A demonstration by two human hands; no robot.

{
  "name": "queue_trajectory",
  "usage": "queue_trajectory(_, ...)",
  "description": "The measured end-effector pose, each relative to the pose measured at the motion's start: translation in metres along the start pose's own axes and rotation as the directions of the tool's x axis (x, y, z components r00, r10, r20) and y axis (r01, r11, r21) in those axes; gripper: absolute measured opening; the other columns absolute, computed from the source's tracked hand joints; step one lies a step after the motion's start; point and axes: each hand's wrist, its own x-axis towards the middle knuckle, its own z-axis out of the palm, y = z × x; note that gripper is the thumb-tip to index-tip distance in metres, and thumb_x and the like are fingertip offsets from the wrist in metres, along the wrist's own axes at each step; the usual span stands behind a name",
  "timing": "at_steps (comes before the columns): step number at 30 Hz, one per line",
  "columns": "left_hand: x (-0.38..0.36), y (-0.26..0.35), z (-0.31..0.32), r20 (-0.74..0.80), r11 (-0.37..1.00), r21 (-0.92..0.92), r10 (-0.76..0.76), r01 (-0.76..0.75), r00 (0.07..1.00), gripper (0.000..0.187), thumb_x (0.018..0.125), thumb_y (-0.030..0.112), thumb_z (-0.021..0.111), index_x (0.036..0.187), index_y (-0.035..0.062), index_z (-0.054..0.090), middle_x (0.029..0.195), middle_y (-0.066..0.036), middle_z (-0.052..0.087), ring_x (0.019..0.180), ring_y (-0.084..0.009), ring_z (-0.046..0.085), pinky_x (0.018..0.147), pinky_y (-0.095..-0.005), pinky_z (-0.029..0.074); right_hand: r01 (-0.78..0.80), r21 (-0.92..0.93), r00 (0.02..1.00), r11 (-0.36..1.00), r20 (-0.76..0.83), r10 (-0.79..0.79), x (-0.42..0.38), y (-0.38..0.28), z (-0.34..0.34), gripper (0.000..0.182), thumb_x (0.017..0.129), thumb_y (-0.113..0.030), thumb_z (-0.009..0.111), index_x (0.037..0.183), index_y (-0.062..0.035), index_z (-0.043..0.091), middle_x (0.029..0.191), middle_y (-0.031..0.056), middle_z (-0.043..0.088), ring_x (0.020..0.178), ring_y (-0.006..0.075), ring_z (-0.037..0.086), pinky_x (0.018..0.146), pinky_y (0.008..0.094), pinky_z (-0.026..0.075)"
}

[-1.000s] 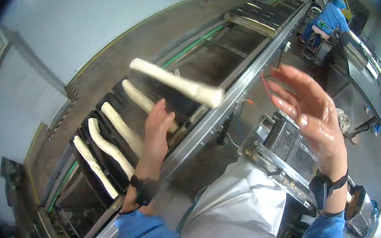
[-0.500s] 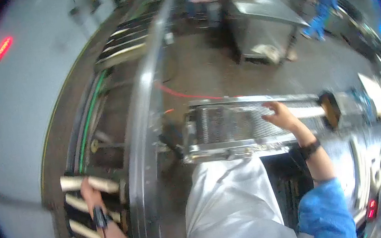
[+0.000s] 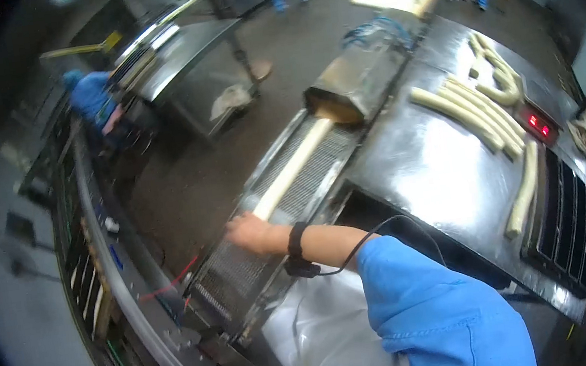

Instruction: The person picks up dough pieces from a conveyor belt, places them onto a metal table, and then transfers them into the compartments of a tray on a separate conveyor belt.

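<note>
My right hand [image 3: 249, 234] is at the near end of a long, pale dough strip [image 3: 296, 165], its fingers curled round that end. The strip lies along a metal mesh conveyor [image 3: 228, 282] and comes out of the opening of a metal housing [image 3: 350, 81]. The hand hides the very tip of the strip. A black band with a small device and cable sits on my right wrist. My left hand is out of view.
To the right, a steel table [image 3: 409, 176] bears several dough strips [image 3: 471, 113], a red digital display [image 3: 538, 126] and a black slotted tray [image 3: 565, 223]. A curved metal rail [image 3: 118, 277] runs at left. Co-workers in blue stand farther off.
My view has swung to the right. My left hand, earlier on a dough piece at the left-hand tray, has left the view. My right hand has closed at the strip's end.
</note>
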Motion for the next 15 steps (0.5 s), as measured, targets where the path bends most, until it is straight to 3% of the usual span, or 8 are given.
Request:
queue_trajectory(1, -0.008, 0.027, 0.030, 0.128, 0.998, -0.044, 0.048, -0.043, 0.991, 0.032, 0.087, 0.010, 0.060, 0.117, -0.0009, 0.060, 0.115, -0.019, 0.061, 0.112, -0.0287, 0.055, 0.100, -0.0418, 0.039, -0.041, -0.007, 0.999, 0.999, -0.015, 0.041, -0.012, 0.010, -0.024, 0.024, 0.066, -0.004, 0.063, 0.090, -0.0106, 0.067, 0.098, 0.0101, 0.061, 0.101, 0.0302, 0.056, 0.091, 0.0436, 0.043)
queue_trajectory(2, -0.021, 0.054, 0.062, 0.216, 0.995, -0.014, 0.100, -0.099, 0.971, 0.031, 0.087, 0.013, 0.058, 0.114, -0.0014, 0.062, 0.116, -0.022, 0.060, 0.111, -0.0331, 0.055, 0.097, -0.0431, 0.042, -0.078, 0.288, 0.978, 0.955, -0.165, 0.129, -0.019, 0.021, -0.049, 0.025, 0.064, 0.000, 0.061, 0.087, -0.0096, 0.067, 0.098, 0.0101, 0.061, 0.099, 0.0295, 0.057, 0.089, 0.0413, 0.044)
queue_trajectory(3, 0.033, -0.024, 0.093, 0.412, 0.978, -0.140, 0.202, -0.157, 0.889, 0.034, 0.088, 0.002, 0.055, 0.122, 0.0007, 0.054, 0.122, -0.010, 0.056, 0.114, -0.0210, 0.052, 0.100, -0.0330, 0.039, -0.046, 0.553, 0.926, 0.832, -0.290, 0.244, -0.027, 0.033, -0.080, 0.027, 0.062, 0.005, 0.059, 0.084, -0.0086, 0.066, 0.098, 0.0101, 0.062, 0.097, 0.0289, 0.058, 0.088, 0.0390, 0.045)
queue_trajectory(5, -0.054, 0.099, 0.155, 0.533, 0.978, -0.171, 0.191, -0.116, 0.824, 0.037, 0.084, -0.004, 0.054, 0.122, -0.0008, 0.053, 0.120, -0.011, 0.057, 0.112, -0.0222, 0.053, 0.099, -0.0328, 0.039, -0.091, 0.829, 0.816, 0.552, -0.256, 0.518, -0.077, 0.085, -0.144, 0.028, 0.062, 0.005, 0.055, 0.086, -0.0044, 0.064, 0.096, 0.0103, 0.062, 0.094, 0.0253, 0.059, 0.083, 0.0369, 0.049)
queue_trajectory(8, -0.115, 0.136, 0.247, 0.749, 0.945, -0.304, 0.315, -0.120, 0.583, 0.040, 0.080, -0.004, 0.059, 0.120, 0.0009, 0.055, 0.121, -0.010, 0.057, 0.113, -0.0213, 0.053, 0.098, -0.0338, 0.038, -0.061, 0.913, 0.541, 0.404, -0.310, 0.782, -0.190, 0.146, -0.223, 0.026, 0.066, 0.002, 0.059, 0.091, -0.0021, 0.062, 0.089, 0.0076, 0.063, 0.084, 0.0176, 0.060, 0.074, 0.0309, 0.051)
queue_trajectory(10, -0.177, 0.173, 0.293, 0.824, 0.885, -0.397, 0.461, -0.244, 0.328, 0.042, 0.076, -0.002, 0.063, 0.117, 0.0009, 0.056, 0.119, -0.011, 0.058, 0.112, -0.0249, 0.054, 0.098, -0.0355, 0.039, -0.191, 0.850, 0.474, 0.490, -0.358, 0.805, -0.272, 0.180, -0.246, 0.024, 0.068, 0.000, 0.060, 0.092, -0.0026, 0.062, 0.088, 0.0070, 0.062, 0.083, 0.0165, 0.060, 0.073, 0.0291, 0.050)
queue_trajectory(12, -0.245, 0.227, 0.313, 0.832, 0.739, -0.523, 0.551, -0.425, -0.066, 0.050, 0.072, 0.000, 0.068, 0.120, 0.0025, 0.055, 0.123, -0.014, 0.053, 0.115, -0.0277, 0.052, 0.101, -0.0359, 0.039, -0.328, 0.785, 0.373, 0.525, -0.403, 0.836, -0.342, 0.190, -0.269, 0.024, 0.070, -0.002, 0.062, 0.094, -0.0026, 0.063, 0.088, 0.0062, 0.063, 0.082, 0.0155, 0.059, 0.072, 0.0278, 0.049)
queue_trajectory(15, -0.339, 0.266, 0.339, 0.572, 0.354, -0.815, 0.611, -0.458, -0.547, 0.076, 0.064, 0.015, 0.080, 0.133, 0.0116, 0.048, 0.137, -0.019, 0.042, 0.131, -0.0422, 0.034, 0.108, -0.0468, 0.031, -0.470, 0.737, 0.161, 0.486, -0.469, 0.868, -0.434, 0.226, -0.294, 0.026, 0.073, -0.005, 0.062, 0.098, -0.0017, 0.064, 0.090, 0.0068, 0.064, 0.085, 0.0159, 0.060, 0.077, 0.0285, 0.049)
